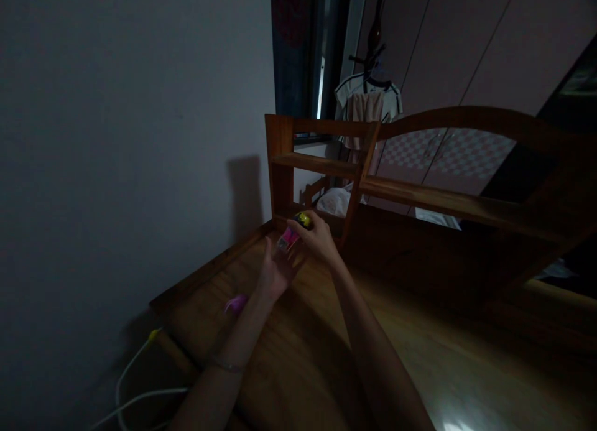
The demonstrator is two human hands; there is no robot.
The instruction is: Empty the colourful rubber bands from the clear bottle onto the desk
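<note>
Both my arms reach forward over a wooden desk (pixel 420 369) toward its far left corner. My right hand (pixel 316 237) is closed around a small object with a yellow-green top (pixel 303 219). My left hand (pixel 276 270) is just below it, palm up, fingers touching a pink and white packet-like item (pixel 288 239). In the dim light I cannot tell whether the two pieces are joined. A small pink thing (pixel 236 303) lies on the desk beside my left wrist.
A wooden shelf unit (pixel 321 163) stands at the desk's back edge, with an arched rail running right. A grey wall (pixel 116 139) is at left. White cables (pixel 135 381) hang off the desk's left corner. Clothes hang on a rack (pixel 368 101) behind.
</note>
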